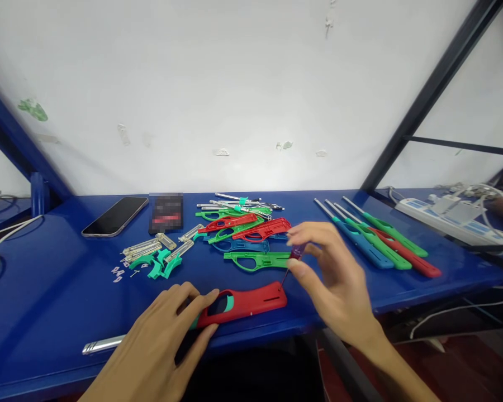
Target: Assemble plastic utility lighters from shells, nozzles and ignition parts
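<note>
A red long-necked lighter (255, 301) with a teal trigger and a metal tube (103, 344) lies near the front edge of the blue table. My left hand (167, 329) grips it around the trigger end, with fingers above and thumb below. In my right hand (335, 273) is a small screwdriver (297, 252) with a dark purple-red handle, pinched between thumb and fingers. Its thin shaft slants down to the hole at the lighter's right end. Just behind lie a green casing half (260, 260) and a pile of red, green and blue casing halves (238, 228).
Finished-looking lighters (385, 240) lie side by side at the right. Clear fuel tanks (142, 250), teal triggers (161, 263) and tiny parts sit at the left, before a phone (116, 216) and a dark packet (166, 213). A white power strip (452, 218) stands far right.
</note>
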Action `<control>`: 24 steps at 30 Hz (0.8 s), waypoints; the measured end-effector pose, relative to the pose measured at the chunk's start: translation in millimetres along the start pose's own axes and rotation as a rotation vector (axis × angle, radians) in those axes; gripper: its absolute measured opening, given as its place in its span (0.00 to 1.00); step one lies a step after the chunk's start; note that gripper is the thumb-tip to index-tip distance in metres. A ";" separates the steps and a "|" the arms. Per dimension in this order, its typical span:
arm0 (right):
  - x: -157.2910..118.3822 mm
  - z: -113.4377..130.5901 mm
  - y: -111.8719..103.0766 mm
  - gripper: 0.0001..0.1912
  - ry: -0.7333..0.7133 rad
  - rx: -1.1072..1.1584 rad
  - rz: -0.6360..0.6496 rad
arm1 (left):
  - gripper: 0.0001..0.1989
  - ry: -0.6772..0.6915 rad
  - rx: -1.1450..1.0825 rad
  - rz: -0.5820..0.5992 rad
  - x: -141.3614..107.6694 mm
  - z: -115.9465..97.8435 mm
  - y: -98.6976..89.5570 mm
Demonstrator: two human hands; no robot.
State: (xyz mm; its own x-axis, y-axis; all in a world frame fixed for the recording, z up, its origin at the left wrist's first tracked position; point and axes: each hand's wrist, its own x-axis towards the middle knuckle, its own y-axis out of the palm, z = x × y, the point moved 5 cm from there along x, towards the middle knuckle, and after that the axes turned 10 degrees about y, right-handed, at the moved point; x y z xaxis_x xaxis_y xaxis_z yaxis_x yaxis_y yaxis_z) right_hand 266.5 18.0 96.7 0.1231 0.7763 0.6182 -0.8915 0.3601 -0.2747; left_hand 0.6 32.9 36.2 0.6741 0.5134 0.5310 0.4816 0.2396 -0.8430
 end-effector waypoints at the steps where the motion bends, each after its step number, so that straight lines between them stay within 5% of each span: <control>1: 0.9 3.1 -1.6 0.06 -0.019 0.031 -0.057 | 0.17 -0.005 -0.008 0.013 -0.4 0.3 0.6; 4: 0.8 10.5 0.3 0.08 -0.004 0.085 -0.105 | 0.18 -0.005 -0.025 0.017 -1.7 0.3 1.5; 9: 0.1 12.2 6.0 0.08 0.107 0.105 0.032 | 0.18 0.003 -0.023 -0.010 -1.1 0.4 1.7; 15: 15.9 -12.9 10.3 0.10 0.148 0.487 0.391 | 0.18 -0.001 -0.016 0.021 0.8 0.8 0.9; 22: 24.3 -15.7 -4.6 0.02 0.056 0.342 0.058 | 0.18 -0.045 -0.052 0.051 -1.0 3.8 5.6; 24: 22.2 -13.5 -6.6 0.07 0.023 0.320 0.044 | 0.18 -0.046 -0.046 0.049 -1.4 3.9 5.6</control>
State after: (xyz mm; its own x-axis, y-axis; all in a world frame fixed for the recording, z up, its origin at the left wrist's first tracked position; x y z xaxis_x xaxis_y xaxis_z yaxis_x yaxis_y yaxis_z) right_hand 281.0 39.8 102.3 0.0881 0.8006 0.5928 -0.9876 0.1477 -0.0527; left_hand 0.2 36.7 30.4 0.6716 0.5611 0.4838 0.4745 0.1758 -0.8625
